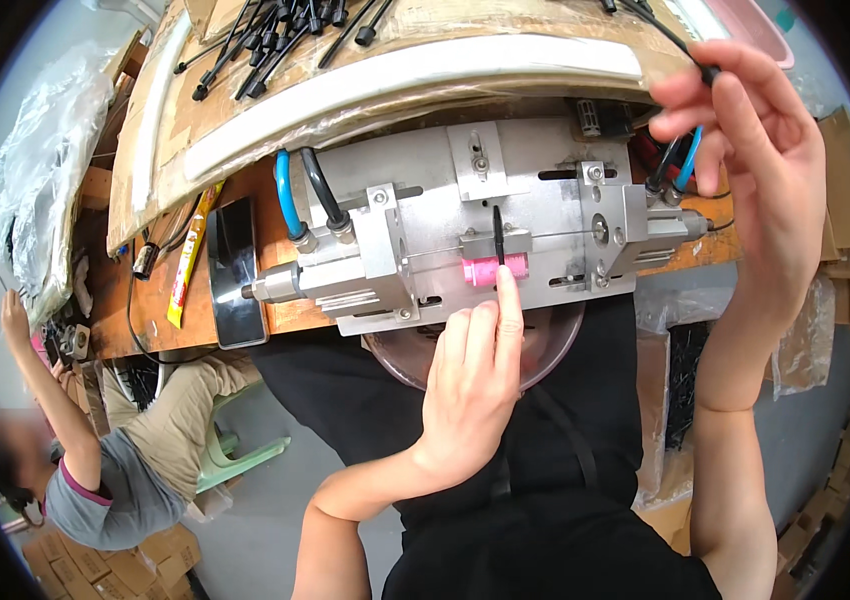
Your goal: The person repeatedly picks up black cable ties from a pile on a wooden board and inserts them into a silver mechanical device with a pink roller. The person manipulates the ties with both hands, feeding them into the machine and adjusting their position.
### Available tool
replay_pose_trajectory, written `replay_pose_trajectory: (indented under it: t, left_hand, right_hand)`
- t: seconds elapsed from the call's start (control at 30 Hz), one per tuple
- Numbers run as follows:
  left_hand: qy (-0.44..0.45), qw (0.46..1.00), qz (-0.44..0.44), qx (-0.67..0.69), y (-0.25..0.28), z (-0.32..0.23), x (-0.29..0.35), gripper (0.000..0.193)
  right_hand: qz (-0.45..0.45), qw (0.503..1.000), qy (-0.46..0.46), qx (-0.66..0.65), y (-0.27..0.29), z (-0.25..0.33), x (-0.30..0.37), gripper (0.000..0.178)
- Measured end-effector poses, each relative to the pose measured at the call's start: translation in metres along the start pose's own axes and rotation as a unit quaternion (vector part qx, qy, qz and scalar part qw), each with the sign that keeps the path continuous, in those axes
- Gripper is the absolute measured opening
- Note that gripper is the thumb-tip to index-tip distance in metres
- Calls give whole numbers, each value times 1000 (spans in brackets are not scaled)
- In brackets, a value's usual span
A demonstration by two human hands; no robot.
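My left hand (pixel 475 385) lies before a metal fixture (pixel 555 220), its index finger stretched out and the other fingers curled. That fingertip touches the lower end of a thin black stick (pixel 499 232), where it crosses a pink cylindrical piece (pixel 482 271) on the fixture. At the upper right, my right hand (pixel 760 140) is raised. Between its thumb and fingers it pinches a black rod with a knobbed end (pixel 700 68). Air cylinders with blue and black hoses (pixel 288 195) flank the plate.
Several black knobbed rods (pixel 280 35) lie on a cardboard-covered board (pixel 160 150) behind the fixture. To the left are a phone (pixel 235 270) and a yellow packet (pixel 190 260). A bowl (pixel 550 350) sits beneath the fixture. A co-worker (pixel 115 470) sits at far left.
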State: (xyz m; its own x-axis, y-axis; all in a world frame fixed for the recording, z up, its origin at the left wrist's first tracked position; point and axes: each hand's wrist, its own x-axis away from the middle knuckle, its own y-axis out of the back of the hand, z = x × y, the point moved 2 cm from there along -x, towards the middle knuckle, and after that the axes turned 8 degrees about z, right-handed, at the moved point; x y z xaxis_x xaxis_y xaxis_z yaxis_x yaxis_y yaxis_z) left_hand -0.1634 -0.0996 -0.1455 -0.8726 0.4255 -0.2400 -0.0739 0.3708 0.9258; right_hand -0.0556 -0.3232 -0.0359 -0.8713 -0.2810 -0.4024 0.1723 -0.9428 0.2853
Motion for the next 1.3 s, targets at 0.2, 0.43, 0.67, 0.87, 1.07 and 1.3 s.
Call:
replay_pose_trajectory:
  t: [0.2,0.43,0.67,0.87,1.07,1.3]
  left_hand:
    - [-10,1000,21,-5,4,2,-7,68]
    - [-60,992,-114,9,69,35,-80,46]
    - [23,999,8,42,127,82,-167,19]
    - [-60,995,-63,52,116,82,-121,37]
    - [-41,996,-68,-50,43,18,-15,64]
    - [20,999,35,5,5,-2,1,69]
  right_hand:
    - [-53,997,26,41,-32,16,37,19]
    - [-4,964,74,254,-108,-23,107,58]
    - [54,965,56,252,-144,-47,107,65]
    - [79,962,32,259,-143,-44,102,66]
    - [65,967,-37,243,-113,-22,97,64]
    - [-18,982,-94,165,-96,-23,105,52]
